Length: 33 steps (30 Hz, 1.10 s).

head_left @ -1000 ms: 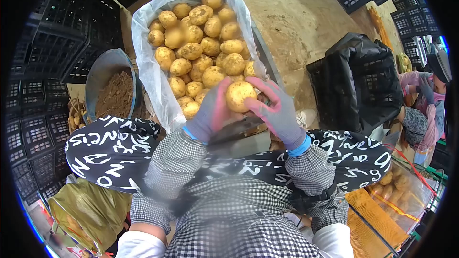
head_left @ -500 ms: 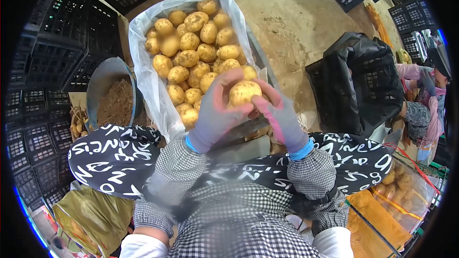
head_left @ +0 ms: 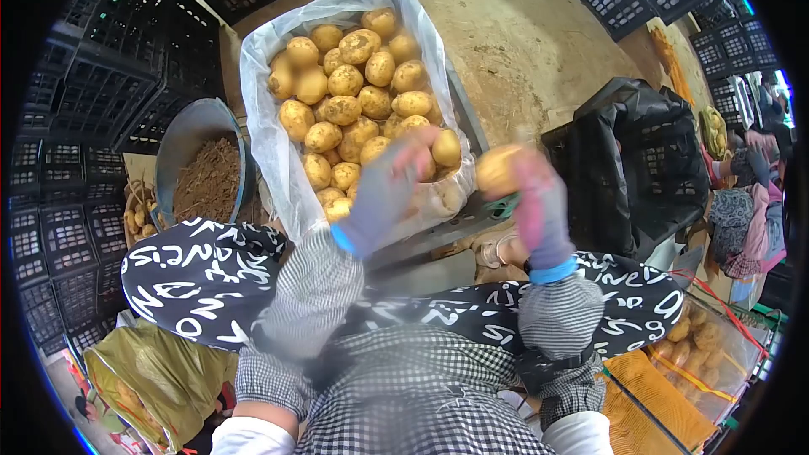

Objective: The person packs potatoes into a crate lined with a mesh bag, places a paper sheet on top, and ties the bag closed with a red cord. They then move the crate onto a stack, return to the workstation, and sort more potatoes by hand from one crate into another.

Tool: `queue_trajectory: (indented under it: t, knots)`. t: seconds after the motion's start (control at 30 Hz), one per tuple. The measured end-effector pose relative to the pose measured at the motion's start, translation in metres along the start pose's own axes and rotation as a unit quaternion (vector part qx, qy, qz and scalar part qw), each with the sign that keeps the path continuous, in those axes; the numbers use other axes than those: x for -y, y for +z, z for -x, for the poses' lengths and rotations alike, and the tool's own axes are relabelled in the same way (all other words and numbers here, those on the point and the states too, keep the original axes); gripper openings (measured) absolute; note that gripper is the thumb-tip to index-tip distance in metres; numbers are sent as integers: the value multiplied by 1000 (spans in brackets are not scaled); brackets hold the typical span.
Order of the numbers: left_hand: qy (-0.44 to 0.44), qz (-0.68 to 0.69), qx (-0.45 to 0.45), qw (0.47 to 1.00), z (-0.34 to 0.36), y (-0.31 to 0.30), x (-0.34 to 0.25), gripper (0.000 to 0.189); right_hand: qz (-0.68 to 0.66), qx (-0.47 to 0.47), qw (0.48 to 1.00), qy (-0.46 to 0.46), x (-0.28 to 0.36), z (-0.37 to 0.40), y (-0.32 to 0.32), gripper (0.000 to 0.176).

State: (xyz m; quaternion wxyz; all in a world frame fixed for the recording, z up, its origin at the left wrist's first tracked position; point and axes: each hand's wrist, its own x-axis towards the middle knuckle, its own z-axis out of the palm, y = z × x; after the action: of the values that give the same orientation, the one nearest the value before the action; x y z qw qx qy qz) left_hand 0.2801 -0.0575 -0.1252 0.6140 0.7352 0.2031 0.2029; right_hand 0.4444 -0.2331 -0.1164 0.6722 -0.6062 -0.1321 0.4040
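Note:
A yellow potato (head_left: 499,170) is gripped in the fingers of my right hand (head_left: 543,206), to the right of the lined crate; both are smeared by motion. My left hand (head_left: 383,194), in a grey and pink glove, reaches over the near edge of the crate. Its blurred fingertips are close beside a potato (head_left: 446,147) at the crate's right side, and motion hides how they are bent. Many potatoes (head_left: 343,109), some with brown soil marks, fill the crate inside a whitish plastic liner (head_left: 259,93).
A bucket (head_left: 242,118) of brown soil stands left of the crate. To the right is a black bag-lined crate (head_left: 590,139). Stacked black crates (head_left: 109,76) line the left side. Another person (head_left: 746,219) sits at far right. Bagged potatoes (head_left: 695,345) lie at lower right.
My hands have parted. The right hand has carried the potato rightward, out past the crate's edge, while the left hand has let go of it and stays over the crate. The view has shifted slightly.

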Motion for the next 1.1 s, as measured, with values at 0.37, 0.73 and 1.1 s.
queue_trajectory:
  t: [0.37,0.73,1.1]
  knots:
    - [-189,-285,-75,937,-107,7,66,49,-252,-300,899,-196,15,-31,-182,38]
    - [-239,322,59,914,-18,-9,-45,54,138,75,976,-148,4,3,58,59]
    - [-180,264,108,942,17,-9,-38,83,329,97,920,-189,-9,17,48,65]
